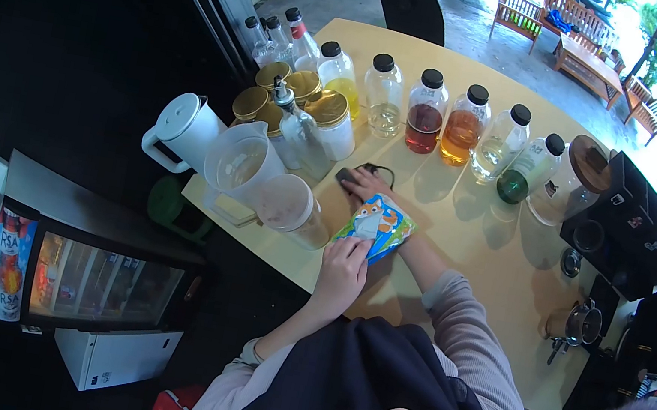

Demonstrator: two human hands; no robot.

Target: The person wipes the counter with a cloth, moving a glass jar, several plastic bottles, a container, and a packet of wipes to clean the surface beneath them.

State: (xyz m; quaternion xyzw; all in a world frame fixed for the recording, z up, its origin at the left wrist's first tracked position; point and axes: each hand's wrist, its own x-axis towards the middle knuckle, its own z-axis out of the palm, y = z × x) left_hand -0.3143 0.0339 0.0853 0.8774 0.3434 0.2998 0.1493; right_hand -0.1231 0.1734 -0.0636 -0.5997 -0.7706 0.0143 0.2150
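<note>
A blue, green and white soft packet (393, 226) with an orange cartoon animal printed on it is in front of me, over my right wrist. My left hand (346, 267) is closed at its near left edge, with the fingertips at a pale grey-white patch (366, 223) that could be a flap or a tissue. Beyond the packet, my right hand (370, 184) lies low over the table with fingers stretched out. Its fingertips touch a small dark object (345, 177), and a thin black cord (385, 170) loops beside it.
Clear bottles with black caps, some holding red liquid (424, 125) or amber liquid (462, 136), line the table's (458, 314) far side. Gold-lidded jars (331, 119), a plastic pitcher (245, 161) and a white kettle (185, 129) crowd the left. A black machine (633, 226) stands right.
</note>
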